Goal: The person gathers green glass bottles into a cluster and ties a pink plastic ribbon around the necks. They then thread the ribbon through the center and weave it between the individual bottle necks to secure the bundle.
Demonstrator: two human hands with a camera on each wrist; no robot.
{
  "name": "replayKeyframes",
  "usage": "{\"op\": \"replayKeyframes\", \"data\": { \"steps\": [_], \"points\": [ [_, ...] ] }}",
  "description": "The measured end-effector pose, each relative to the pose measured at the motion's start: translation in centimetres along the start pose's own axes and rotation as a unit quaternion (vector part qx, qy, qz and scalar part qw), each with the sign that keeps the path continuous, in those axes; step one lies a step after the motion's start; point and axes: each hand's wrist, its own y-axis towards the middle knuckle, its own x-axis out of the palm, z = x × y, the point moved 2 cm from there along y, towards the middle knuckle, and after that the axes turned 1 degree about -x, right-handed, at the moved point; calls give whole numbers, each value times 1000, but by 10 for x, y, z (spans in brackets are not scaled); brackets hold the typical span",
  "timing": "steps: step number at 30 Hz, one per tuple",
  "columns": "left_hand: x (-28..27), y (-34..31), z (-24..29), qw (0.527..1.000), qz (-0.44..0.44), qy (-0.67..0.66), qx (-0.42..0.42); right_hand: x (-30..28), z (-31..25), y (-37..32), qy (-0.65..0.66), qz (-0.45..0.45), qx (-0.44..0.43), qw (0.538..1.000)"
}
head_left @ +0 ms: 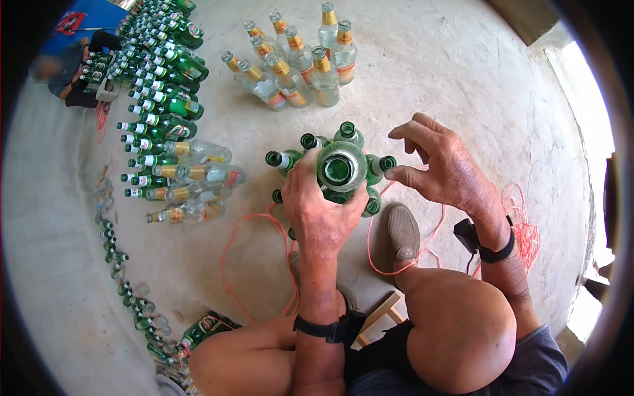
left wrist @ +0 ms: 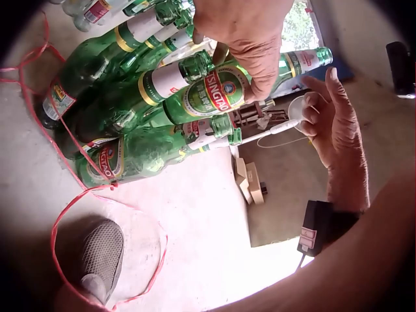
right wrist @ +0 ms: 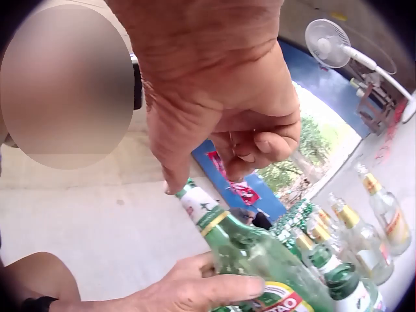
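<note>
My left hand (head_left: 320, 204) grips a green Tsingtao beer bottle (left wrist: 214, 92) round its body, the mouth pointing up towards the head camera. Its base overlaps the necks of a tight cluster of green beer bottles (left wrist: 120, 97) standing on the floor. My right hand (head_left: 439, 158) holds nothing, its fingers loosely bent, to the right of the held bottle. In the right wrist view, the right thumb tip is right at the mouth of the held bottle (right wrist: 237, 234). Pink plastic twine (left wrist: 55, 250) runs round the lower part of the cluster.
Clear bottles with gold neck labels (head_left: 323, 82) stand ahead on the concrete floor. Rows of green bottles (head_left: 165, 99) line the left, with another person (head_left: 69, 76) beyond. A heap of pink twine (head_left: 525, 237) lies right; a shoe (head_left: 403, 231) is beside the cluster.
</note>
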Motion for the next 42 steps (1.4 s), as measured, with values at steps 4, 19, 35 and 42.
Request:
{"op": "replayKeyframes", "data": {
  "steps": [4, 19, 35, 42],
  "points": [
    [-1, 0, 3, 1000, -7, -6, -21, 41, 33, -9, 73, -48, 20, 996],
    [5, 5, 1, 997, -20, -53, -49, 80, 65, -9, 59, 8, -30, 998],
    [3, 6, -1, 998, -5, -53, -18, 73, 60, -4, 3, -10, -69, 998],
    [3, 7, 5, 999, -18, -29, -20, 72, 57, 0, -21, -41, -67, 997]
  ]
}}
